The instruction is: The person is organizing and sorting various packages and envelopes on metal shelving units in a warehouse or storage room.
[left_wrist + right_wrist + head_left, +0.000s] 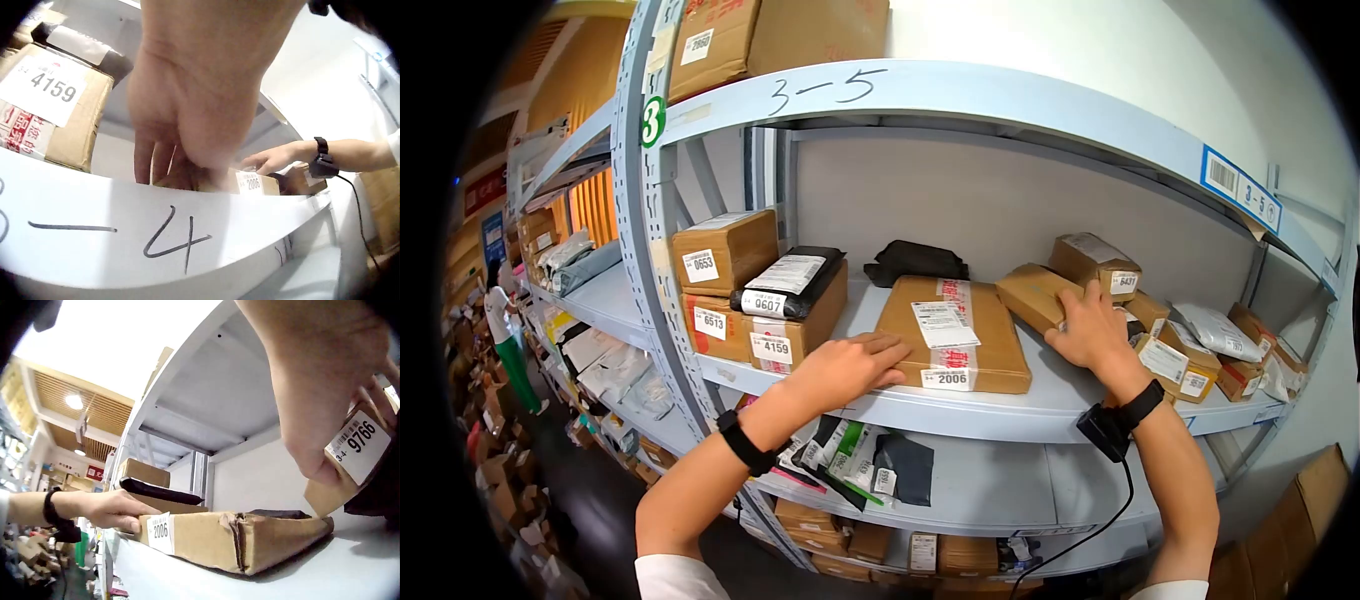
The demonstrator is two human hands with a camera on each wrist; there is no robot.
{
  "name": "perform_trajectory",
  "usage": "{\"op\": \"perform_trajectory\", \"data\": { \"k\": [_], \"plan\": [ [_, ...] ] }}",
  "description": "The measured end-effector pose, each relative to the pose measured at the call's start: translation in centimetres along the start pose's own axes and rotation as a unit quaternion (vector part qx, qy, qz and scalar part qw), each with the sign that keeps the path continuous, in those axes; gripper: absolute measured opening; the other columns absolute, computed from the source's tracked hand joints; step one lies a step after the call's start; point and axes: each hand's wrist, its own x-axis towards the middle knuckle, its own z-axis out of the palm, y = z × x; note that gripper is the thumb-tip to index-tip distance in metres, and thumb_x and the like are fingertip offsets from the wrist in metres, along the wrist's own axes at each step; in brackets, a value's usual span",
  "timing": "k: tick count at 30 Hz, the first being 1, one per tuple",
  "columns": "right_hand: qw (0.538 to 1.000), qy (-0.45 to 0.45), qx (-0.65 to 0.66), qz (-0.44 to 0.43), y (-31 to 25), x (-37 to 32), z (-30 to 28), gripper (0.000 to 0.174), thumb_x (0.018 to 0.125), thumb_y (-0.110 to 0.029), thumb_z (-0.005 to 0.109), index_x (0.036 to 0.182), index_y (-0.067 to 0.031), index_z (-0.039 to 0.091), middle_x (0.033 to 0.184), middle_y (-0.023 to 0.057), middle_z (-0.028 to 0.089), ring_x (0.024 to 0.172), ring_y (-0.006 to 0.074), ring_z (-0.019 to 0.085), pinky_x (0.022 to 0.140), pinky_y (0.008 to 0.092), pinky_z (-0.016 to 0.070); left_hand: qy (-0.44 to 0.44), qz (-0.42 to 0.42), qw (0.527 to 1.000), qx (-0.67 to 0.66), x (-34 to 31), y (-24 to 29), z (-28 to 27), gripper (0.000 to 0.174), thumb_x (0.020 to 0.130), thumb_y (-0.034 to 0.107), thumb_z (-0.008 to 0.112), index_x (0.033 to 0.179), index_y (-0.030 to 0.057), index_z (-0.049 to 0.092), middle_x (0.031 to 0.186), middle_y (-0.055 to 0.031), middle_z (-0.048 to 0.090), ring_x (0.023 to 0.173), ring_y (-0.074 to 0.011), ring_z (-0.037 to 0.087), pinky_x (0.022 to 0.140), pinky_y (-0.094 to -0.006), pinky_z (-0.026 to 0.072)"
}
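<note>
A flat cardboard box labelled 2006 lies on the metal shelf, its printed tape running front to back. My left hand holds its front left corner, thumb at the front and fingers along the side. A smaller cardboard box sits tilted beside its right end. My right hand grips this smaller box, and the right wrist view shows its label reading 9766. In that view its lower corner overlaps the flat box's far end. My right hand hides part of the smaller box.
Stacked boxes and a black parcel stand left on the shelf. A black bag lies behind the flat box. Several small parcels crowd the right end. A cable hangs from my right wrist. Lower shelves hold bagged parcels.
</note>
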Motion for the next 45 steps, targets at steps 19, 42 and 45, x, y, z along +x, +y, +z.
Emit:
{"op": "perform_trajectory", "data": {
  "k": [19, 42, 45],
  "plan": [
    [0.995, -0.049, 0.084, 0.022, -1.4, -2.6, 1.0, 0.061, 0.072, -0.044, 0.070, 0.114, -0.0005, 0.070, 0.110, 0.0283, 0.057, 0.090, 0.0443, 0.066, 0.078, 0.0488, 0.0544, 0.125, -0.110, 0.985, 0.038, -3.4, 4.8, 0.8, 0.051, 0.091, 0.032, 0.066, 0.128, -0.0004, 0.055, 0.132, -0.0183, 0.056, 0.123, -0.0347, 0.050, 0.104, -0.0468, 0.0391],
    [0.987, -0.063, 0.145, 0.035, -5.6, -2.8, -0.6, 0.064, 0.070, -0.048, 0.067, 0.123, -0.0121, 0.070, 0.108, 0.0277, 0.057, 0.090, 0.0447, 0.066, 0.083, 0.0463, 0.0534, 0.171, -0.077, 0.955, 0.229, -6.7, -0.5, 0.4, 0.031, 0.089, 0.034, 0.066, 0.114, 0.0167, 0.063, 0.118, -0.0015, 0.066, 0.122, -0.0178, 0.054, 0.110, -0.0473, 0.0273],
    [0.991, -0.025, 0.133, 0.021, -4.2, -2.5, -1.1, 0.064, 0.070, -0.047, 0.067, 0.122, -0.0107, 0.070, 0.108, 0.0280, 0.057, 0.090, 0.0449, 0.066, 0.083, 0.0471, 0.0532, 0.180, -0.076, 0.948, 0.252, -7.0, -1.0, 0.8, 0.034, 0.088, 0.035, 0.067, 0.116, 0.0177, 0.063, 0.120, -0.0005, 0.066, 0.122, -0.0152, 0.054, 0.108, -0.0441, 0.0290]
  ]
}}
